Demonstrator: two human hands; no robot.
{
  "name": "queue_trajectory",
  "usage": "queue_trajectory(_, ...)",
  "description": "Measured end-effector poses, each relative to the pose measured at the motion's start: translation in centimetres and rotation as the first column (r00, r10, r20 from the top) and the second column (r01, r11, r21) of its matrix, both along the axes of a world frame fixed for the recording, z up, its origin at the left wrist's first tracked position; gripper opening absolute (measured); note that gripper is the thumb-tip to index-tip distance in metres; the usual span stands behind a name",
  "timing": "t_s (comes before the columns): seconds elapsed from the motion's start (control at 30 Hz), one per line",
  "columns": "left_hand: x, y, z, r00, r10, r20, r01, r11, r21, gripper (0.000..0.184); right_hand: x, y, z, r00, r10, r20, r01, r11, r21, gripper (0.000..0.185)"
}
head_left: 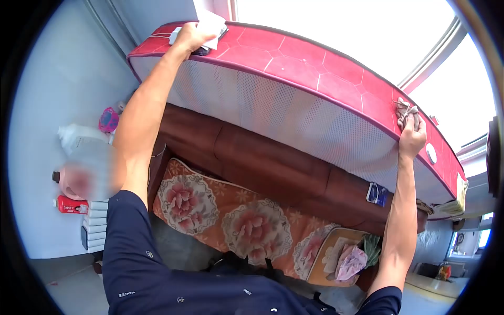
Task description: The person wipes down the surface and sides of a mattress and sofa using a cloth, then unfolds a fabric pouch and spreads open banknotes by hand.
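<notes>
On the red patterned ledge (299,64), right end: crumpled greyish cloth (402,108), likely soft, light, best grabbed by a fold; right hand (413,138) pinches it, fingertips together. Left hand (191,38) curls round white item (211,24), maybe paper, glare obscures. Brown sofa (252,155) below.

Crumpled beige cloth (402,110) bunched on red padded edge (294,55); white item (211,25) farther left.

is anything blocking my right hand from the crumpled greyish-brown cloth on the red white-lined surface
Nothing visible does: the right hand touches the crumpled greyish-brown cloth. The round white object on the red white-lined surface sits to one side.
</notes>
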State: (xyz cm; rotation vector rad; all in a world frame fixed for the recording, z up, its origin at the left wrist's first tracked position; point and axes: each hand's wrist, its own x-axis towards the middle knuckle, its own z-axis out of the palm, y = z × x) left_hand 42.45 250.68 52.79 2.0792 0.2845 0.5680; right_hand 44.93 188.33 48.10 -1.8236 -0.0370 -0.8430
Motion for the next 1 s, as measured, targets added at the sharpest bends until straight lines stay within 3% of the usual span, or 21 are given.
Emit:
queue_trajectory(0.1,-1.5,1.2,-0.1,0.989,-0.059,0.135,0.091,0.965,-0.247,0.040,0.5,-0.4,-0.5,0.999,0.020,0.030,-0.021,0.999,0.025,0.019)
queue_trajectory(0.2,-8.2,-1.7,1.2,0.950,-0.107,0.295,0.258,0.799,-0.543,0.045,0.2,-0.4,-0.2,1.000,-0.003,-0.011,0.003,1.000,-0.010,0.021)
queue_trajectory(0.33,-17.5,-8.2,-2.6,0.961,-0.165,0.220,0.253,0.845,-0.471,0.037,0.4,-0.6,-0.3,1.000,-0.021,0.014,0.022,0.997,-0.079,0.023)
queue_trajectory(0.47,-19.8,-14.2,-13.1,0.886,-0.437,-0.152,0.270,0.755,-0.598,0.037,0.9,-0.6,-0.7,1.000,0.017,0.017,-0.017,1.000,0.018,0.021)
queue_trajectory(0.53,-19.1,-17.4,-16.8,0.807,-0.553,-0.206,0.424,0.786,-0.449,0.045,0.6,-0.4,-0.4,1.000,0.022,-0.002,-0.022,0.999,0.034,0.021)
queue_trajectory(0.6,-17.0,-18.9,-19.6,0.791,-0.576,-0.204,0.561,0.817,-0.130,0.048,-0.4,0.2,0.4,0.997,-0.072,-0.004,0.071,0.990,-0.123,0.020)
queue_trajectory(0.63,-16.1,-19.3,-20.2,0.790,-0.572,-0.219,0.573,0.817,-0.064,0.050,0.1,-0.1,0.2,0.996,-0.091,0.017,0.092,0.985,-0.147,0.020)
queue_trajectory(0.73,-14.0,-18.2,-21.6,0.781,-0.548,-0.298,0.551,0.830,-0.082,0.048,0.3,-0.2,-0.1,0.999,-0.051,0.014,0.052,0.996,-0.079,0.021)
queue_trajectory(0.8,-13.7,-16.7,-21.8,0.792,-0.559,-0.246,0.561,0.825,-0.067,0.045,0.0,-0.1,0.3,0.995,-0.103,0.004,0.102,0.987,-0.124,0.021)
queue_trajectory(0.87,-13.7,-14.5,-21.7,0.862,-0.455,-0.225,0.440,0.890,-0.115,0.041,-0.2,0.1,0.4,0.985,-0.171,0.004,0.167,0.959,-0.230,0.022)
queue_trajectory(0.9,-14.0,-13.7,-21.5,0.860,-0.455,-0.230,0.442,0.890,-0.109,0.041,0.2,-0.2,0.2,0.990,-0.138,-0.002,0.135,0.972,-0.193,0.022)
queue_trajectory(0.97,-14.7,-12.4,-21.2,0.868,-0.385,-0.313,0.295,0.908,-0.299,0.038,0.8,-0.8,-0.4,0.992,-0.123,-0.008,0.120,0.980,-0.156,0.024)
queue_trajectory(1.0,-14.8,-11.8,-21.6,0.869,-0.383,-0.314,0.295,0.909,-0.295,0.038,0.9,-0.8,-0.5,0.994,-0.105,-0.014,0.102,0.987,-0.126,0.026)
